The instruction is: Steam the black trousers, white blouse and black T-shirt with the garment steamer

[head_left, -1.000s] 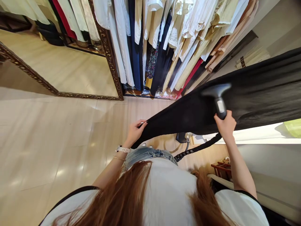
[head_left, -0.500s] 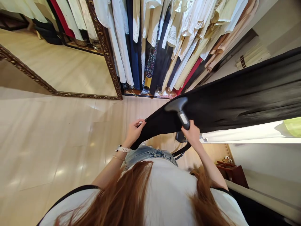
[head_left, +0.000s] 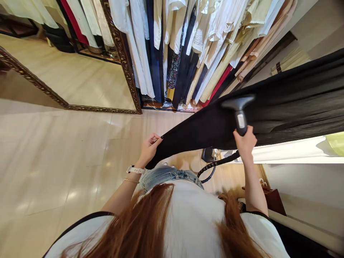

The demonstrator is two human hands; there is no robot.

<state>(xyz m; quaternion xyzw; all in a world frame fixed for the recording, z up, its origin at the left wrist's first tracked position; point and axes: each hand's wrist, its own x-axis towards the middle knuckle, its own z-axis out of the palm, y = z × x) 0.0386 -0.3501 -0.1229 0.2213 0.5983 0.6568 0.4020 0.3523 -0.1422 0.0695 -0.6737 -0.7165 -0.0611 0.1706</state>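
Note:
A long black garment [head_left: 199,129] stretches from the right edge of the view down toward my waist, pulled taut. My left hand [head_left: 150,148] pinches its near left end between thumb and fingers. My right hand [head_left: 245,141] is wrapped round the handle of a black garment steamer [head_left: 239,107], whose wide head lies against the fabric. From the steamer a dark hose [head_left: 220,163] curves back toward my hip. The cloth looks smooth between my hands and shows long creases right of the steamer head.
Several garments on a clothes rack [head_left: 185,53] hang ahead. A large mirror with an ornate frame [head_left: 126,75] stands at the left. White and yellow-green cloth [head_left: 292,148] lies below the black garment. A brown wooden item [head_left: 275,202] sits at the lower right.
My right hand has slid the steamer right and a little away from me along the black fabric. More of the hose shows. My left hand has shifted slightly left, still holding the end.

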